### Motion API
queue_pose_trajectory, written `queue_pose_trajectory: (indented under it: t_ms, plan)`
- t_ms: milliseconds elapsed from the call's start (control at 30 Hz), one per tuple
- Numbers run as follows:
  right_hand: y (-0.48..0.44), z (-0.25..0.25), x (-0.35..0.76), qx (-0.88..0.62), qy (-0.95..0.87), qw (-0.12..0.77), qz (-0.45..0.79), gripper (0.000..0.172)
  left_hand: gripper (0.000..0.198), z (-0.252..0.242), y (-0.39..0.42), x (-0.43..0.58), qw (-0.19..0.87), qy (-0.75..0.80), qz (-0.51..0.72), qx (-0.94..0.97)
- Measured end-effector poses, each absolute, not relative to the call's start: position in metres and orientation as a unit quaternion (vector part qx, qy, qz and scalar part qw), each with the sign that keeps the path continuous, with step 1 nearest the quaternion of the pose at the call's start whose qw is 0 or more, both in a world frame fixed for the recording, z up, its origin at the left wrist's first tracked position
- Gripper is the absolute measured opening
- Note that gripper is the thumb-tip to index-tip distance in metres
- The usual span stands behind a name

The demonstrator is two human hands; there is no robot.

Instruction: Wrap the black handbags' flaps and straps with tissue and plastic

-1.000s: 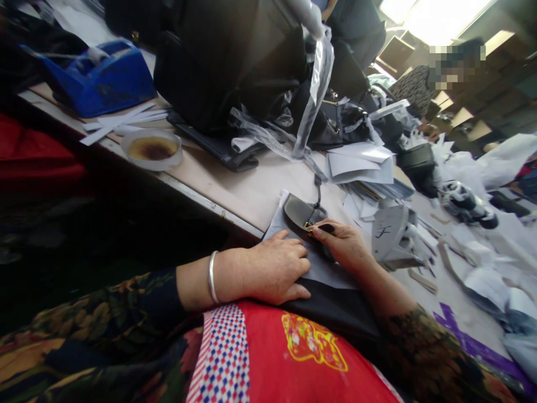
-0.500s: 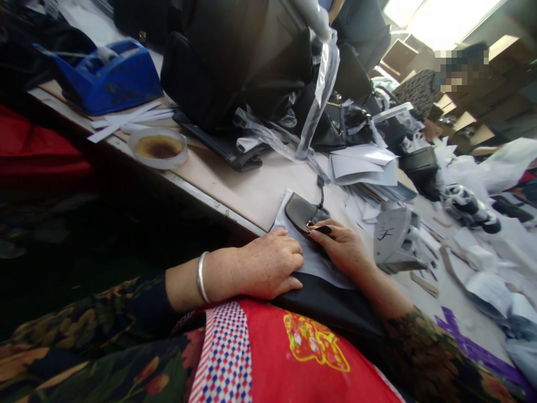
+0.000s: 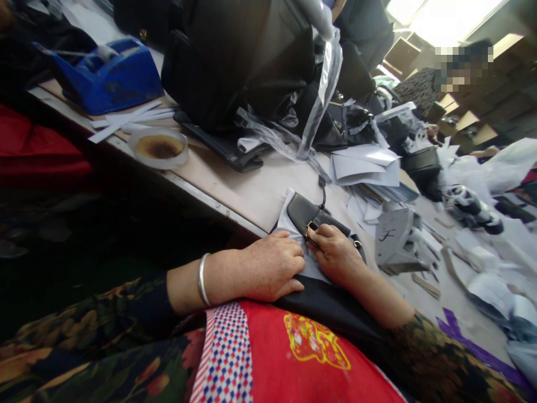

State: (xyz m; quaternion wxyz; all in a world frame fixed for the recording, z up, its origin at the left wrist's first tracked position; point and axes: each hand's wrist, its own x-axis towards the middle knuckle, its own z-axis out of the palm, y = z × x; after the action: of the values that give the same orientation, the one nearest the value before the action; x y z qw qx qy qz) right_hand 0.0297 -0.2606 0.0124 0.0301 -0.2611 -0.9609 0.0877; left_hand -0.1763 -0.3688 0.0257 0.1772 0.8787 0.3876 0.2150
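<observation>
while the curled left hand (image 3: 272,268) pins white paper (image 3: 288,219) mid-frame, the right hand (image 3: 335,254) pinches the buckle (image 3: 311,226) of a black purse (image 3: 302,211).

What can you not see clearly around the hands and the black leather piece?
Head view: the right hand covers part of the gold buckle; its grip cannot be told.
Fingertips of the left hand curl under, hidden.
Both hands cover the black leather piece's near end.

Left hand (image 3: 272,268) flat on grey paper (image 3: 289,215), right hand (image 3: 335,254) pinching black leather flap (image 3: 302,211); cluttered table (image 3: 251,190)
</observation>
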Motion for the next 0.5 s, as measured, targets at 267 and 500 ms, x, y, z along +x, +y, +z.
queue_pose_trajectory:
  t_ms: [267, 500]
  plan:
    - [-0.261, 0.028, 0.043, -0.277, -0.947, 0.030, 0.161, 0.039, 0.020, 0.027, -0.368, -0.188, 0.214, 0.388, 0.290, 0.848]
    - [-0.243, 0.031, 0.099, -0.493, -0.829, 0.219, 0.146, 0.041, 0.032, 0.013, -0.355, -0.208, 0.343, 0.633, 0.473, 0.508]
